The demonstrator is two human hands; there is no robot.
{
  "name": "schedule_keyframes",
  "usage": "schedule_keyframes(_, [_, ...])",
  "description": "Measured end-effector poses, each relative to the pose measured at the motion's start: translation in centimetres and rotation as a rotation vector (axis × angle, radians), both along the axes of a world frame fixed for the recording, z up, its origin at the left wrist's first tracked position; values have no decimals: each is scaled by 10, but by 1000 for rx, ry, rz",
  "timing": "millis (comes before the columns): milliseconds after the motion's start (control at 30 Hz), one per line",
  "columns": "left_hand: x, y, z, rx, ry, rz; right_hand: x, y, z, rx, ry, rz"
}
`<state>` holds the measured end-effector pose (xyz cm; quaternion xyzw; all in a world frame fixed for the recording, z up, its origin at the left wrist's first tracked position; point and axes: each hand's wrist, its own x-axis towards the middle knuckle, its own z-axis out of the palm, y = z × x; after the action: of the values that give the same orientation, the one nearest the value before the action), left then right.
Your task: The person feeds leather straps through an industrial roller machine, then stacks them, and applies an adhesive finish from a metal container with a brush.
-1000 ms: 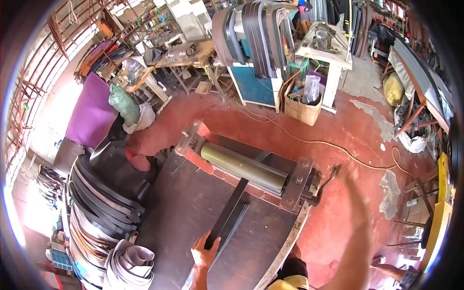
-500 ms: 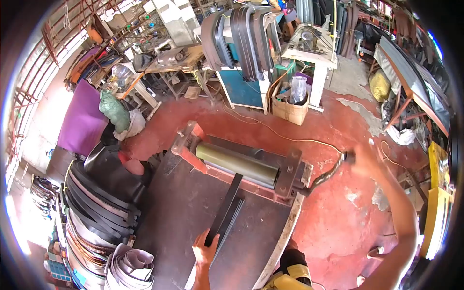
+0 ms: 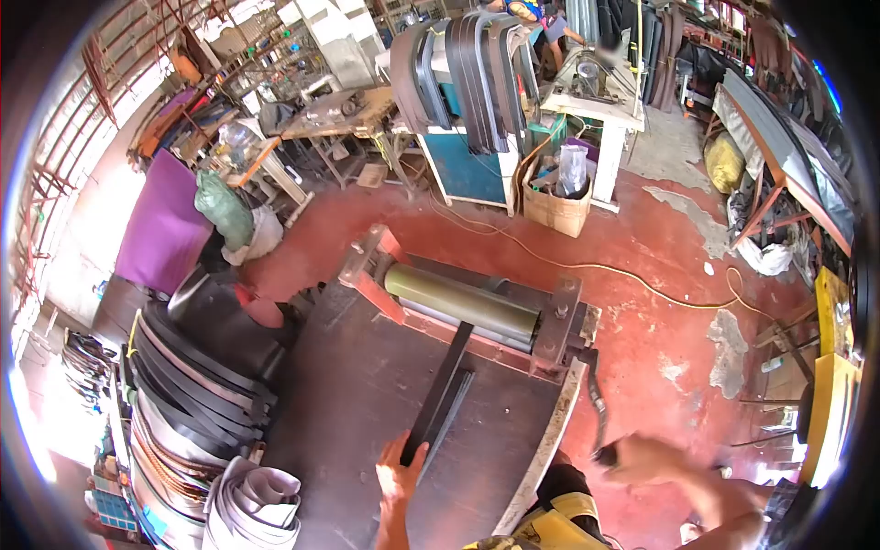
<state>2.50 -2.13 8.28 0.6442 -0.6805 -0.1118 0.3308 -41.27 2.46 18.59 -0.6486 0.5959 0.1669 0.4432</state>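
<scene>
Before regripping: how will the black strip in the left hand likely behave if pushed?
The black strip is probably bendable but fairly springy: it looks thin yet runs straight. It seems light for its length, as the left hand alone grips it. Pushed sideways, it would likely pivot where it meets the rollers.

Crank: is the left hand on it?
No, the right hand grips the crank, while the left hand holds the black strip.
</scene>
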Motion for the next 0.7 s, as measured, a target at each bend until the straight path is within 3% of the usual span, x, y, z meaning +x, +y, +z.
schedule_keyframes(67, [-1, 1, -1, -21, -9, -13, -24, -42, 68, -340, 237, -113])
schedule_keyframes(100, [-2, 1, -1, 1, 1, 5, -39, -79, 99, -453, 398, -21])
schedule_keyframes(133, [-4, 4, -2, 30, 7, 23, -65, -108, 102, -679, 260, -175])
schedule_keyframes(167, [-4, 5, -1, 60, 8, 41, -97, -146, 82, -800, 383, -149])
schedule_keyframes(233, [-12, 5, 8, 109, -23, 66, -151, -215, -5, -874, 567, -242])
schedule_keyframes(267, [-16, 5, 12, 123, -37, 75, -159, -230, -57, -747, 488, -435])
schedule_keyframes(300, [-19, 6, 14, 134, -47, 85, -192, -241, -197, -735, 563, -430])
schedule_keyframes(333, [-20, 7, 10, 110, -45, 69, -198, -247, -282, -721, 637, -425])
schedule_keyframes(367, [-17, 8, 2, 82, -41, 51, -181, -201, -367, -664, 523, -348])
schedule_keyframes(400, [-12, 8, -2, 50, -40, 30, -125, -153, -390, -608, 406, -274])
schedule_keyframes(433, [-4, 10, 0, 55, -56, 24, -69, -108, -367, -286, 393, -374])
schedule_keyframes(467, [-1, 14, -1, 53, -58, 24, -51, -60, -426, -176, 299, -297])
schedule_keyframes(500, [-6, 14, -4, 40, -38, 26, -19, -21, -406, -191, 299, -271])
schedule_keyframes(567, [-6, 23, -10, 96, 38, 19, 23, 14, -242, -94, 186, -361])
schedule_keyframes(600, [-1, 25, -22, 128, 51, 20, 35, 21, -189, 28, 144, -316])
schedule_keyframes(700, [3, 24, -38, 157, 91, -3, 22, 28, -62, 33, -122, -118])
